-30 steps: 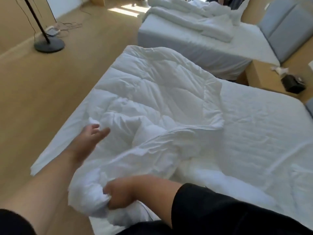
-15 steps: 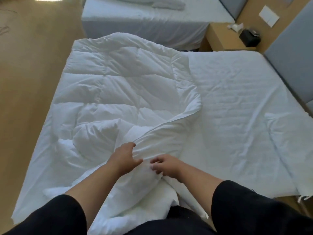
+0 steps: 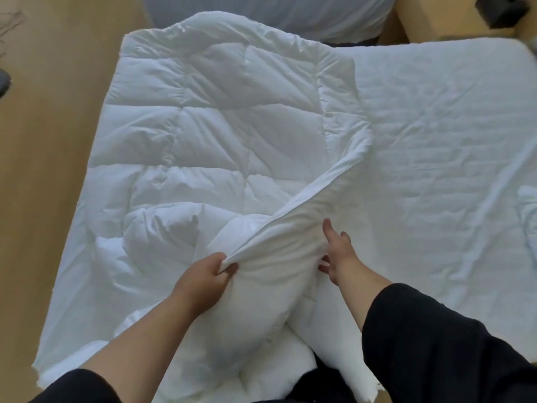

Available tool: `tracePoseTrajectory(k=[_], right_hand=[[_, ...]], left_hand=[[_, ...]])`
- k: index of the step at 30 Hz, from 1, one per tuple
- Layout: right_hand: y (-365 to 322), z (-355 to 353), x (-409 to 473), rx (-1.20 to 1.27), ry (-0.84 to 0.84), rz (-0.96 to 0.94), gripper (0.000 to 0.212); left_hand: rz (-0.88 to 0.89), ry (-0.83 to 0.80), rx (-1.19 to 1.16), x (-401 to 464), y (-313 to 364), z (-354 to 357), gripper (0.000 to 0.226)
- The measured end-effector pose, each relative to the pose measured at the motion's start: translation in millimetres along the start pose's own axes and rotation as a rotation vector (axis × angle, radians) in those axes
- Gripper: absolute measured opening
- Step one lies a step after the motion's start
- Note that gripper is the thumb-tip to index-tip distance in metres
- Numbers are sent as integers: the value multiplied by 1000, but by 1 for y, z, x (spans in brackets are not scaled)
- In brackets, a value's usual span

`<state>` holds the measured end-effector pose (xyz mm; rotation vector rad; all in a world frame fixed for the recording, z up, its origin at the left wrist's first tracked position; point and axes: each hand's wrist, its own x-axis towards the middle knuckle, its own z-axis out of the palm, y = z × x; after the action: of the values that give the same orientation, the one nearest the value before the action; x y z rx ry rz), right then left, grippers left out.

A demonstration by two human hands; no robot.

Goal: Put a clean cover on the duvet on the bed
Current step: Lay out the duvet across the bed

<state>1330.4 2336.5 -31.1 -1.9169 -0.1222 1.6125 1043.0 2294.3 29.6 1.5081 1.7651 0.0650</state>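
Head view: the left hand [image 3: 203, 282] pinches a fold of the duvet [image 3: 220, 135] at the bed's [image 3: 450, 117] near edge. The right hand [image 3: 337, 254] rests on it, fingers spread.

Matt quilted cloth duvet [image 3: 220, 117]

the duvet [image 3: 220, 135] was spread over the left half of the bed [image 3: 453, 146], its near edge bunched between the left hand [image 3: 203, 282] and the right hand [image 3: 337, 253]. a second bed [image 3: 279, 13] was placed behind, a nightstand [image 3: 453, 21] to its right.
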Motion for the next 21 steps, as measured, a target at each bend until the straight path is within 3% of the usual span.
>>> tracePoseTrajectory(k=[4, 12, 18, 21], right_hand=[[-18, 59, -3, 81, 41, -105, 107], [-18, 261, -61, -230, -61, -348, 95], [21, 403, -107, -506, -120, -547, 78], [47, 451, -121, -673, -177, -560, 79]], left_hand=[[-109, 128, -136, -16, -59, -56, 28], [-215, 339, -456, -69, -252, -173, 27], [-597, 580, -599, -124, -473, -259, 48], [-776, 534, -604, -147, -557, -252, 54]])
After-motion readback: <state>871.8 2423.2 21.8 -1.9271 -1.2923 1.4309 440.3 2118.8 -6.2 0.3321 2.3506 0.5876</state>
